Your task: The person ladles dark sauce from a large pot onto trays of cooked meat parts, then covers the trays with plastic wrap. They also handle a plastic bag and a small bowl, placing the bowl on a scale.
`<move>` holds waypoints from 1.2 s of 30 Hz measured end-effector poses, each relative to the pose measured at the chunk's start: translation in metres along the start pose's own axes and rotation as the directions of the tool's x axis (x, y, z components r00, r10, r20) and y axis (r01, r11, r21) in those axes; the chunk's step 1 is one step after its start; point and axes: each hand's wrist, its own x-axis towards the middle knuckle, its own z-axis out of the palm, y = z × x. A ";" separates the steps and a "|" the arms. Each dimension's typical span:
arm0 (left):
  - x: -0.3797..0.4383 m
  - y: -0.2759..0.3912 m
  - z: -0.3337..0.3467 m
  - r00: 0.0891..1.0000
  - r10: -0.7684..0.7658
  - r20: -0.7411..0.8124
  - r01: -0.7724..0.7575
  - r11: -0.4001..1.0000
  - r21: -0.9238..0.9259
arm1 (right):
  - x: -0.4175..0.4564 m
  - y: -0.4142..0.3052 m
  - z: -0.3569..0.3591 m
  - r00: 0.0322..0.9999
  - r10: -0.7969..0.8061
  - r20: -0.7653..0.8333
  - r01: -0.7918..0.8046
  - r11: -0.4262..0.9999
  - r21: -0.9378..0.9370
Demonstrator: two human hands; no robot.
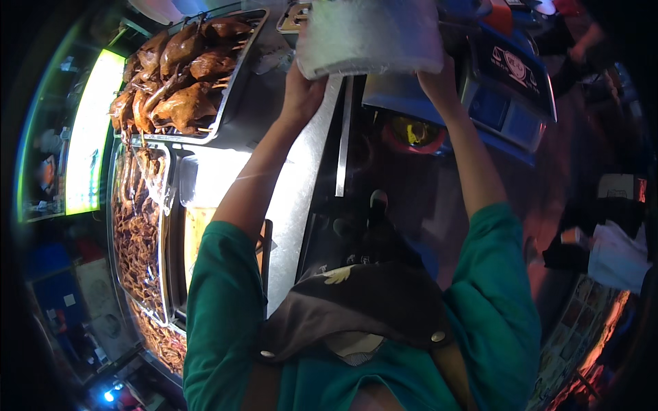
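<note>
Both of my hands hold a broad, pale, translucent object (372, 38) at the top of the view; it looks like a plastic container or a stack of plastic, but I cannot tell which. My left hand (304, 92) grips its lower left corner, the fingers partly hidden behind it. At its lower right corner is my right hand (437, 82), the fingers also largely hidden. Left of my left hand, glazed roasted birds (185, 77) on skewers lie piled in a metal tray (218, 120).
Trays of brown cooked meat pieces (139, 231) line the left side beside a metal counter (303, 205). A weighing scale (496, 115) stands at right, near a red-rimmed round container (414, 134). Part of another person's arm (588, 43) shows at upper right.
</note>
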 end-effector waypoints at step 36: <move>0.046 0.056 -0.017 0.896 0.428 0.121 -0.432 0.772 0.467 | 0.020 -0.013 -0.052 0.847 -0.474 -0.239 0.419 0.873 -0.249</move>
